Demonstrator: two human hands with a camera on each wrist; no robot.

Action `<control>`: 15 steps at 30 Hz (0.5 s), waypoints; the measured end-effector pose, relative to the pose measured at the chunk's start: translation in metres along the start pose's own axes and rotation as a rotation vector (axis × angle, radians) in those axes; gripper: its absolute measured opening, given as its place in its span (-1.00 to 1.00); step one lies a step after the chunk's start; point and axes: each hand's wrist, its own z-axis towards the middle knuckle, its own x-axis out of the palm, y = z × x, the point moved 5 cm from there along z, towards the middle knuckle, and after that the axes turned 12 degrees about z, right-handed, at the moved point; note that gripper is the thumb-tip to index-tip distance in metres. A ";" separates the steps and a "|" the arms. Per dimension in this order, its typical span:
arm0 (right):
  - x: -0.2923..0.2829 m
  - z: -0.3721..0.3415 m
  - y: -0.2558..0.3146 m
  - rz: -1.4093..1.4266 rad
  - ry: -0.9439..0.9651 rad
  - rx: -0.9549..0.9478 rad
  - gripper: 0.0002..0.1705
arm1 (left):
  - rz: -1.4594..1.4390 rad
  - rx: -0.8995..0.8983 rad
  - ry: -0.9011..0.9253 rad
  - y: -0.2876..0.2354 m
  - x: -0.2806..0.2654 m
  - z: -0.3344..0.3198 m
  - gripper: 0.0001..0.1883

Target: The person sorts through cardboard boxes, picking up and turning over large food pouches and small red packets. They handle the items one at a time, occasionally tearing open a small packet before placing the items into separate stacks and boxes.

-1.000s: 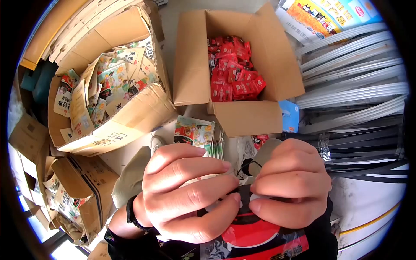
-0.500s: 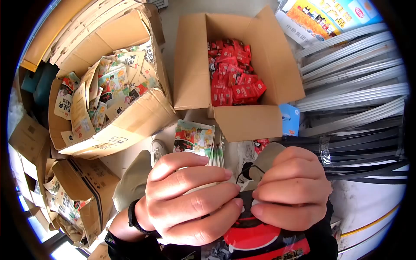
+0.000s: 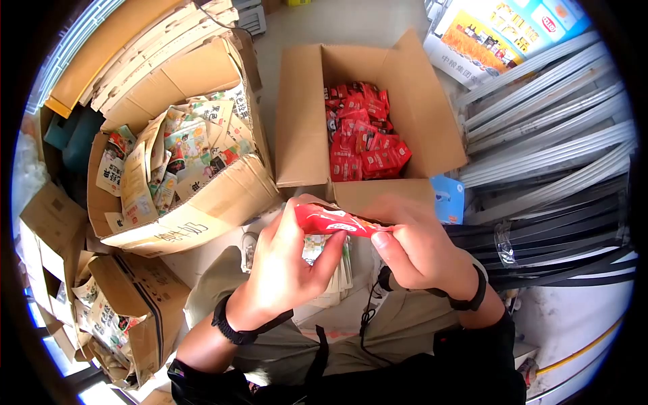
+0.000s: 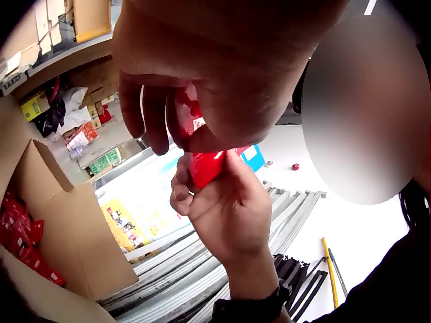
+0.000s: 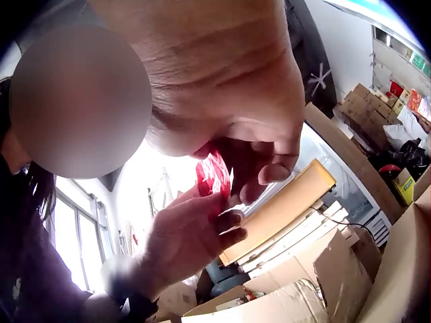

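Observation:
A red packet (image 3: 337, 221) is stretched between both hands in the head view, above a stack of printed pouches (image 3: 324, 253). The left hand (image 3: 287, 260) pinches its left end, thumb in front. At its right end the right hand (image 3: 422, 250) pinches it between thumb and fingers. The packet (image 4: 205, 168) also shows between the hands in the left wrist view, and the packet (image 5: 214, 176) appears partly covered by fingers in the right wrist view. Whether its upper edge is open I cannot tell.
An open carton (image 3: 300, 121) of red packets stands ahead. Left of it is a larger carton (image 3: 196, 216) full of pouches, with another carton (image 3: 152, 290) below. White strips (image 3: 547, 148) and black strips (image 3: 560, 236) lie to the right.
Both hands have moved up and away from the body, with wrists now visible. The dark and red package close to the body is out of sight there; a red packet shows between the hands.

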 end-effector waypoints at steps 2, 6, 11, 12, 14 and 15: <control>0.001 0.000 -0.001 0.032 0.021 0.032 -0.84 | 0.001 -0.007 0.014 -0.002 -0.002 0.002 -0.68; 0.001 -0.003 -0.006 0.013 0.035 0.015 -0.83 | -0.001 0.026 -0.008 0.002 0.000 0.000 -0.69; 0.000 -0.005 -0.007 0.003 0.089 0.173 -0.76 | 0.063 0.048 0.032 0.007 -0.002 -0.001 -0.69; -0.006 -0.003 -0.004 -0.007 0.074 0.187 -0.76 | 0.081 0.054 0.033 0.009 -0.002 0.000 -0.69; -0.020 0.001 -0.004 -0.058 0.126 0.278 -0.69 | 0.065 -0.059 0.006 0.013 -0.002 0.000 -0.69; -0.036 0.002 -0.002 0.016 -0.008 0.218 -0.66 | 0.031 -0.064 0.007 0.019 0.000 0.000 -0.69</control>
